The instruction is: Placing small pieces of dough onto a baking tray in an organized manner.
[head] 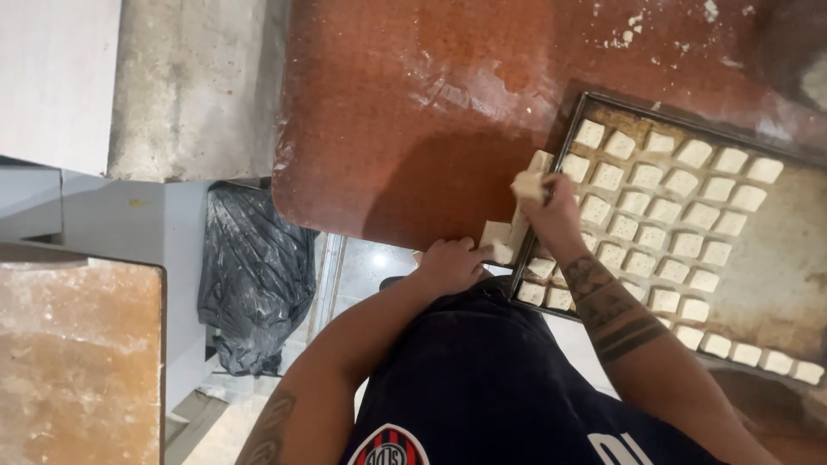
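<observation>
The right hand [544,196] is over the left edge of the dark baking tray [575,112], its fingers closed on one pale dough square [527,184]. The left hand [450,263] rests at the near edge of the red-brown worktop [405,129], just beside the tray's near left corner, its fingers curled on a small stack of dough pieces [498,239]. Rows of dough squares [680,215] already fill most of the tray. To do this well, I think each square should go down flat, in line with its row, close to its neighbours but not on top of them.
</observation>
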